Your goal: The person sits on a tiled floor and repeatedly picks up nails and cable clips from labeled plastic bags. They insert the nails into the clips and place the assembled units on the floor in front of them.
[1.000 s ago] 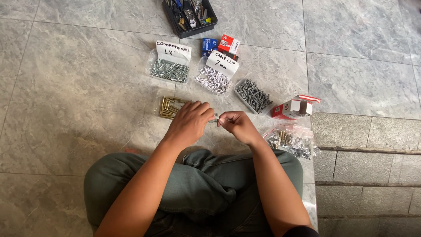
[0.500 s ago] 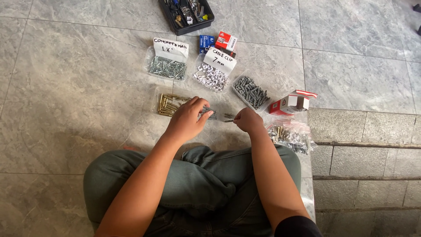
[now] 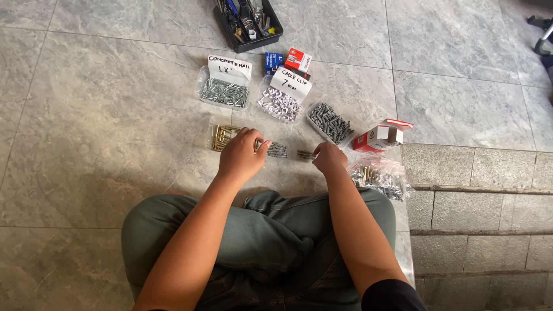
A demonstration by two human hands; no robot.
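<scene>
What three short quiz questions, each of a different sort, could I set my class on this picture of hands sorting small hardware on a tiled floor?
1. True or false: the left hand rests beside the bag of brass pieces.
2. What is in the right hand: A screws, B a hammer, C tape?
3. Where is the black tool tray?

Key: 1 true. 2 A, a few grey screws. 3 At the top of the picture, beyond the bags.

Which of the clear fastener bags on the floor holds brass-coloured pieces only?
The bag of brass-coloured pieces beside the left hand; the other bags hold silver, white, grey or mixed pieces.
</scene>
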